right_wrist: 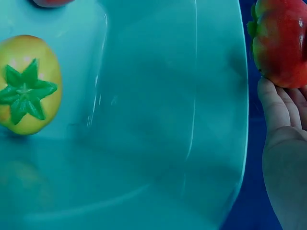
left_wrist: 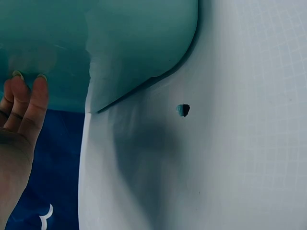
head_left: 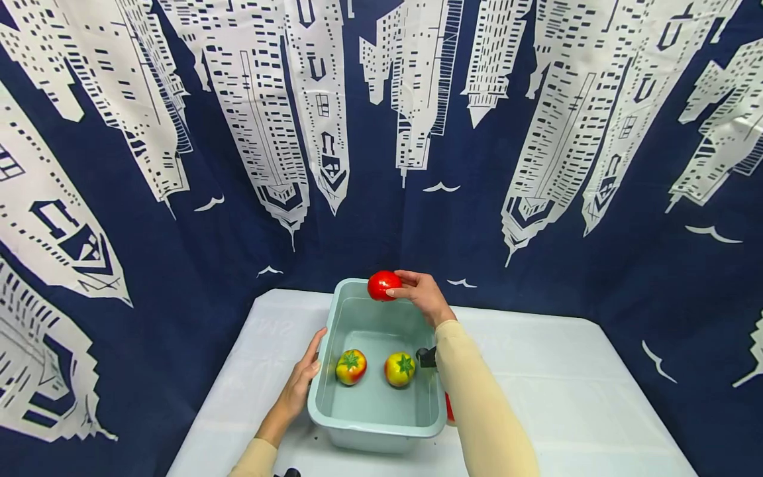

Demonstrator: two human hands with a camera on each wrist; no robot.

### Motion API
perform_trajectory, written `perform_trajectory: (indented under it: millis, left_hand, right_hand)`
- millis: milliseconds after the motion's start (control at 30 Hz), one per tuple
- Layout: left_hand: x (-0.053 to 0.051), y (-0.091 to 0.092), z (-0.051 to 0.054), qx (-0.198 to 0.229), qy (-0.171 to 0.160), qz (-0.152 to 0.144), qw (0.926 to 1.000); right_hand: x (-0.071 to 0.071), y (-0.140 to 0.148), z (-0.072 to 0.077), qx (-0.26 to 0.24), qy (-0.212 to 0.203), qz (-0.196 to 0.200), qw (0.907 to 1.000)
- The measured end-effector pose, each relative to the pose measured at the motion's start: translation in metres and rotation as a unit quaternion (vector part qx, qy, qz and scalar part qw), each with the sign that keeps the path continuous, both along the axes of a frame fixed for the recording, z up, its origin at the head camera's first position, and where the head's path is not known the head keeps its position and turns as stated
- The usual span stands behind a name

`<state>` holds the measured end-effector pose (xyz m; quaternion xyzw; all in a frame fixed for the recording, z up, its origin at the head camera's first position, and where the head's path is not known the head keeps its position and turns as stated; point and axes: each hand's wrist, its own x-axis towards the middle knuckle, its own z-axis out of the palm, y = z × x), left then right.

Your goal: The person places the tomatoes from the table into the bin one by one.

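Note:
A red toy tomato (head_left: 384,285) is held between the thumb and fingers of my right hand (head_left: 420,295), raised over the far rim of a pale green plastic basin (head_left: 381,429). In the right wrist view the tomato (right_wrist: 283,43) shows green leaves on its left side. Two more toy tomatoes, yellow and red with green star-shaped leaves, lie apart on the basin floor: one left (head_left: 351,367), one right (head_left: 399,369). My left hand (head_left: 296,386) rests against the basin's left outer side, fingers extended. Its fingertips touch the wall in the left wrist view.
The basin stands on a white-covered table (head_left: 554,391). A red object (head_left: 450,407) shows beside the basin's right side, mostly hidden by the basin and my right sleeve. A dark blue cloth (head_left: 453,225) with white buildings hangs behind the table.

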<state>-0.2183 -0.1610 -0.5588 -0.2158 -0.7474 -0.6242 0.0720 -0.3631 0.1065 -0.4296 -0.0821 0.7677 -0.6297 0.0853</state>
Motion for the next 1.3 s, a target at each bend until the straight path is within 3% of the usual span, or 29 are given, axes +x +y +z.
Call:
perform_trajectory:
  millis: [200, 567, 867, 1100, 1300]
  left_hand:
    - [0.001, 0.003, 0.002, 0.002, 0.004, -0.006, 1.0000]
    - [0.000, 0.001, 0.000, -0.006, 0.000, -0.006, 1.0000]
    - [-0.003, -0.001, -0.001, -0.012, 0.007, -0.015, 0.9998]
    - [-0.001, 0.000, 0.001, -0.012, 0.006, 0.004, 0.9999]
    - [0.000, 0.001, 0.002, -0.015, 0.007, 0.005, 0.9998]
  right_hand:
    - [0.003, 0.000, -0.002, -0.027, 0.010, 0.015, 0.9995]
    - [0.001, 0.022, 0.006, -0.041, 0.018, 0.000, 0.9990]
    - [0.003, 0.043, 0.010, -0.055, 0.001, -0.028, 0.9981]
    - [0.004, 0.064, 0.003, -0.046, 0.002, -0.047, 0.9978]
    - [0.009, 0.089, -0.011, -0.037, -0.009, -0.073, 0.9966]
